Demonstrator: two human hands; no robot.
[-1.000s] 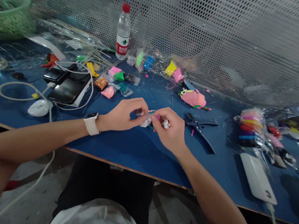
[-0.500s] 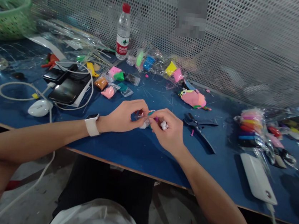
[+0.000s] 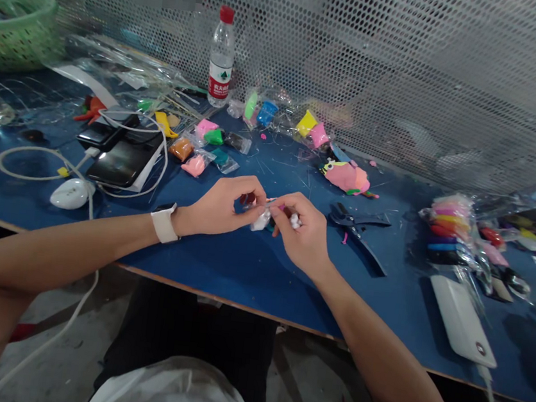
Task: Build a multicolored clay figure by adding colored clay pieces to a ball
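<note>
Pinching the white packet (image 3: 261, 218): I see it between the two hands, just above the table; its wrapping looks thin, so a hard pull could, I judge, split it suddenly.
Left hand (image 3: 221, 205): thumb and forefinger are nipped together on the packet's edge; slick film could slide out of so small a hold.
Right hand (image 3: 303, 234): thumb and forefinger meet right beside the left fingertips, but I cannot tell what they pinch; the other fingers curl around white lumps (image 3: 295, 221).
White lumps: if those fingers uncurl to help the thumb, I'd expect one to drop.
Pink bit (image 3: 282, 209): partly hidden by the right hand; pressing could smear it onto the white, if both are soft.
Cutters (image 3: 360, 244): lying near the right hand, where a sudden sideways jerk might knock them.
Clay figure (image 3: 347, 176): beyond the cutters; a long reach could dent it.
White cable (image 3: 89, 300): passing behind the left forearm; a backward sweep might snag it.
Table (image 3: 241, 269): loose scraps on it could stick to anything dropped.
</note>
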